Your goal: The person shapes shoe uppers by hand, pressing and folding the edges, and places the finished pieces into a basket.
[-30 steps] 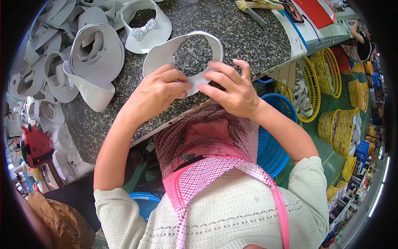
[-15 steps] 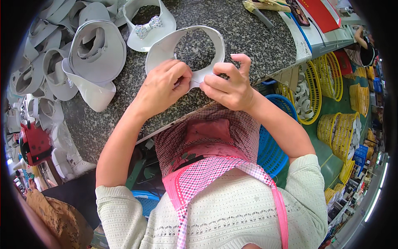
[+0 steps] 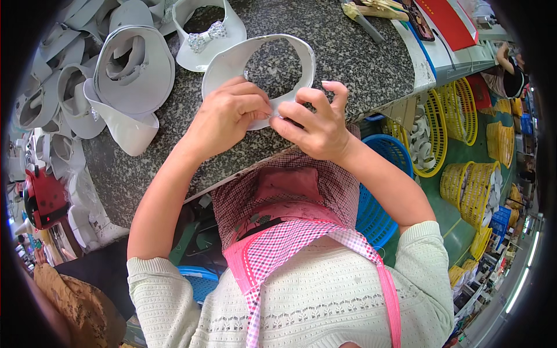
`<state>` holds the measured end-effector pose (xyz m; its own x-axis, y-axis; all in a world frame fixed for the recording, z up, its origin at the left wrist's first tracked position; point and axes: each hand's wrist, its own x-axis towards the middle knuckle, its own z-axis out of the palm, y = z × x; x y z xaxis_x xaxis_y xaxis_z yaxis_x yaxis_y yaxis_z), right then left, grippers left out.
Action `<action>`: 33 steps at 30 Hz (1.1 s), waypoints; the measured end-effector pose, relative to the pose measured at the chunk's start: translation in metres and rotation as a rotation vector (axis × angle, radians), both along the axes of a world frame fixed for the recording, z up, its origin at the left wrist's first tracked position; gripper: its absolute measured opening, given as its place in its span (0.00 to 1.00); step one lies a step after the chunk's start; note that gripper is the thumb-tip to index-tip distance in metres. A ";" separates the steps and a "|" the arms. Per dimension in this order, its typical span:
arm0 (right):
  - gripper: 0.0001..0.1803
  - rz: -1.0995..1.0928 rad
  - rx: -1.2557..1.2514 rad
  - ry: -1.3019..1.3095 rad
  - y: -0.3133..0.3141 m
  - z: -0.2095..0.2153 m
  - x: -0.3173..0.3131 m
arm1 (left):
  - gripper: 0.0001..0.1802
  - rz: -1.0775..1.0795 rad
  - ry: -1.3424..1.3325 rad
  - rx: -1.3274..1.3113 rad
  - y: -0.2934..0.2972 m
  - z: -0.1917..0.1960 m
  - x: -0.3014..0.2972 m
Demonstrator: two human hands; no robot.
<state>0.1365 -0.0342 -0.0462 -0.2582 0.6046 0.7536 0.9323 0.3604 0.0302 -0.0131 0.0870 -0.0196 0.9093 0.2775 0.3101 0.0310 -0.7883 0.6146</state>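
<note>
A white shoe upper (image 3: 221,68), shaped like a wide open ring, stands on the speckled stone worktop in front of me. My left hand (image 3: 225,119) is closed, with thumb and fingertips pinching its near edge. Just beside it, my right hand (image 3: 316,124) has curled fingers gripping the same near edge, the index finger raised. What lies under the fingertips is mostly hidden. Beyond it sits another white upper (image 3: 235,43) with a glittery rhinestone bow (image 3: 207,36). To the left, a white upper (image 3: 136,130) lies against a stack of nested uppers (image 3: 159,75).
Many white uppers (image 3: 38,98) crowd the worktop's left side. A brush (image 3: 366,24) and a red folder (image 3: 444,23) lie at the far right. Blue (image 3: 380,214) and yellow (image 3: 461,107) plastic baskets stand on the floor to the right. Another person (image 3: 507,66) is at the far right.
My hands have come slightly closer together along the upper's near edge, the left fingertips shifting toward the right hand. The upper stays in nearly the same place.
</note>
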 end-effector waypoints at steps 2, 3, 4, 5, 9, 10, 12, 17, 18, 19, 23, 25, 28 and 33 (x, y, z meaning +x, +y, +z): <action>0.04 -0.003 0.013 0.002 0.001 0.000 0.000 | 0.07 0.045 0.043 0.022 -0.003 0.005 0.002; 0.04 0.022 0.019 0.008 0.002 -0.001 0.001 | 0.05 0.089 0.087 0.045 -0.004 0.007 0.004; 0.04 0.047 0.024 0.016 0.003 -0.001 0.002 | 0.05 0.092 0.087 0.045 -0.005 0.007 0.005; 0.04 0.050 0.025 0.016 0.005 0.000 0.003 | 0.03 0.122 0.077 0.011 -0.005 0.007 0.007; 0.06 0.080 0.044 0.030 0.010 0.004 0.005 | 0.03 0.228 0.169 -0.115 0.000 0.015 0.012; 0.06 0.091 0.047 0.033 0.010 0.005 0.006 | 0.03 0.231 0.168 -0.113 0.000 0.015 0.013; 0.06 0.102 0.040 0.027 0.009 0.006 0.008 | 0.04 0.238 0.166 -0.111 0.000 0.017 0.015; 0.05 0.098 0.035 0.019 0.006 0.001 0.011 | 0.04 0.196 0.173 -0.115 0.002 0.014 0.014; 0.04 0.075 0.000 0.024 0.004 0.000 0.011 | 0.04 0.150 0.171 -0.132 0.002 0.016 0.013; 0.04 0.050 -0.038 0.030 0.002 -0.001 0.012 | 0.04 0.147 0.172 -0.133 -0.001 0.017 0.011; 0.03 0.000 -0.043 0.046 0.001 -0.003 0.012 | 0.08 0.109 0.137 -0.140 -0.008 0.012 0.007; 0.03 -0.007 -0.018 0.032 0.000 -0.002 0.012 | 0.09 0.097 0.079 -0.046 -0.006 0.007 0.007; 0.03 0.006 -0.014 0.034 0.004 -0.003 0.012 | 0.09 0.076 0.120 -0.150 0.000 0.006 0.010; 0.04 0.069 -0.003 -0.001 0.005 0.003 0.011 | 0.04 0.194 0.153 -0.112 -0.004 0.007 0.018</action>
<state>0.1477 -0.0292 -0.0431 -0.3002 0.5880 0.7511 0.9053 0.4237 0.0302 0.0053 0.0834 -0.0123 0.8696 0.4762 0.1305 0.2745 -0.6860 0.6738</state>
